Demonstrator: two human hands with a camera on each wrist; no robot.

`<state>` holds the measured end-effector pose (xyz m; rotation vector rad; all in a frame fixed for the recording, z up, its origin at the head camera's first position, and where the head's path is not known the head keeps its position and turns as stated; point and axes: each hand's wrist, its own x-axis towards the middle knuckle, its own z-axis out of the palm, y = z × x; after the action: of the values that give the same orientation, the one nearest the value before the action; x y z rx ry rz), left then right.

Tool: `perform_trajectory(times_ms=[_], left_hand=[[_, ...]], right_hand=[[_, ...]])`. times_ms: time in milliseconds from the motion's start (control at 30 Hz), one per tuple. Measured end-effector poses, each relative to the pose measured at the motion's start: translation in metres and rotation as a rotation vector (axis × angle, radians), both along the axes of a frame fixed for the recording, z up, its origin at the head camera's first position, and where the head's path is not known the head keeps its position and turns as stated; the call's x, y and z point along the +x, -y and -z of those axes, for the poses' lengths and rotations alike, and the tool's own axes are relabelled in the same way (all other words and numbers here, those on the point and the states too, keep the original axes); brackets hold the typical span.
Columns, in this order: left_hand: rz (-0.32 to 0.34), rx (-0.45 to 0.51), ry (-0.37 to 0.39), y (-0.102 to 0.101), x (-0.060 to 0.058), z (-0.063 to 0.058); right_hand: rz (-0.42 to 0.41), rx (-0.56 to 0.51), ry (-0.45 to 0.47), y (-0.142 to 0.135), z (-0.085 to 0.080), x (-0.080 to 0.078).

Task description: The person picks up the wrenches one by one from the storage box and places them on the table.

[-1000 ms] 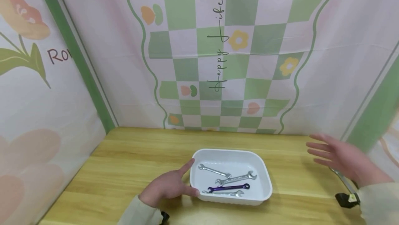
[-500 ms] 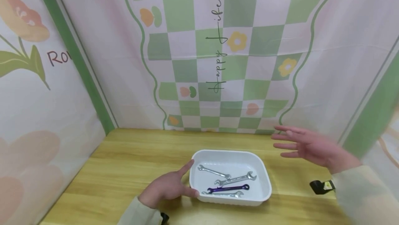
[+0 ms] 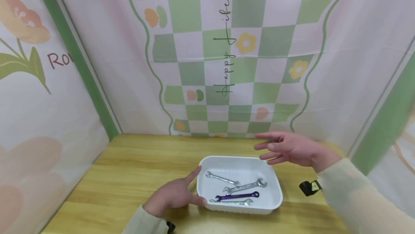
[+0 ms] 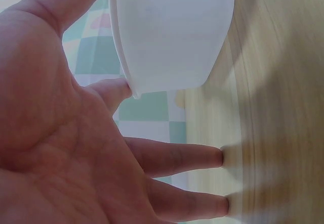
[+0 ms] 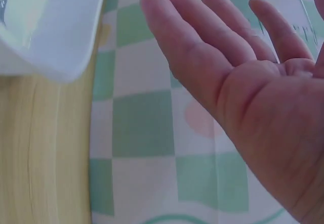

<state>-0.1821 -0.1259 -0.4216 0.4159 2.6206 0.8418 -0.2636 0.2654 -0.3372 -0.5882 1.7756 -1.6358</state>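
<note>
A white plastic tray (image 3: 277, 187) stands on the wooden table. Inside lie a purple combination wrench (image 3: 240, 196) and silver wrenches: a small open-end one (image 3: 223, 179) at the upper left, a larger one (image 3: 243, 187) in the middle, and one (image 3: 240, 202) along the front wall, partly hidden by it. My left hand (image 3: 176, 191) is spread at the tray's left end, thumb and index finger touching its rim. In the left wrist view, two straight fingers (image 4: 187, 157) reach down to the table. My right hand (image 3: 291, 149), holding nothing, overlaps the tray's back right corner with fingers extended.
The wooden table (image 3: 139, 154) runs back to a curtain (image 3: 214, 72) with a green checked print. Another printed curtain (image 3: 42, 118) closes the left side. A small black device (image 3: 309, 188) sits at the right sleeve.
My right hand has moved left from the table's right side to the tray's back right corner. A silver metal piece beneath that wrist earlier is now out of sight. Left hand and tray stay put.
</note>
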Motion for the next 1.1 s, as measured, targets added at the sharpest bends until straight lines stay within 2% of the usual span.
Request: perform_trajectory(times_ms=[367,600,833,1100], left_hand=[[-0.002,0.017,0.009,-0.001,-0.004,0.000],[-0.015,0.006,0.014,0.000,-0.002,0.000],[-0.010,0.023,0.020,-0.001,-0.001,0.000],[-0.010,0.035,0.016,0.000,-0.001,0.001]], right_hand=[[0.077,0.154,0.078,0.051,-0.001,-0.003],[0.018,0.209,0.067,0.070,0.008,-0.007],[0.009,0.286,0.030,0.081,0.013,-0.008],[-0.013,0.330,0.029,0.091,0.016,-0.009]])
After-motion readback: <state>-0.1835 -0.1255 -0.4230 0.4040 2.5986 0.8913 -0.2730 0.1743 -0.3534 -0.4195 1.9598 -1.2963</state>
